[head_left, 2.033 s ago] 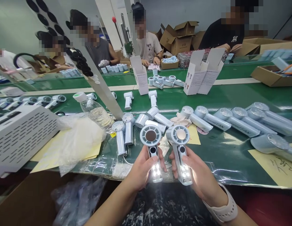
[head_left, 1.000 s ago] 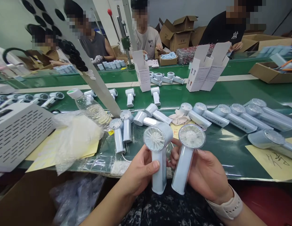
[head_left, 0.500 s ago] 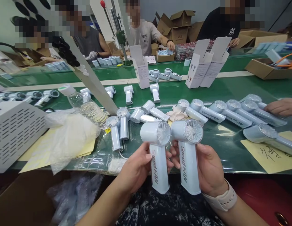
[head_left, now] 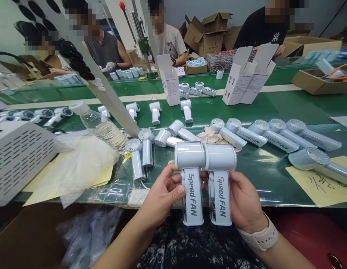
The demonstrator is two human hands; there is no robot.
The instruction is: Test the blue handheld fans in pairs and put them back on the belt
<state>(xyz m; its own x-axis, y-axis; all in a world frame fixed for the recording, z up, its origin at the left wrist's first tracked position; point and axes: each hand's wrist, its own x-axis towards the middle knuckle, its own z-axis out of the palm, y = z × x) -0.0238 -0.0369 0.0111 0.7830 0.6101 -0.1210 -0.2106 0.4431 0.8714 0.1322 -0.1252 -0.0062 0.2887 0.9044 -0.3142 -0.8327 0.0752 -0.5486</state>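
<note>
Two light-blue handheld fans lettered "Speed FAN" are held upright side by side, their round heads touching. My left hand is closed around the handle of the left fan. Around the handle of the right fan my right hand is closed, with a white watch on that wrist. Both heads show their smooth sides, and clear plastic covers part of each handle. Some fingers are hidden behind the handles. Just beyond lie two more fans, one being a pale blue fan, beside a crumpled beige cloth.
A row of fans lies at right, near a yellow paper with handwriting. At left are a water bottle, a slotted metal box and plastic bags. White cartons stand on the green belt; co-workers sit opposite.
Both fans have been turned, so their heads' grilles no longer face me and the lettering does. Another person's hand at right has gone from view. The fans and cartons on the belt shifted slightly right.
</note>
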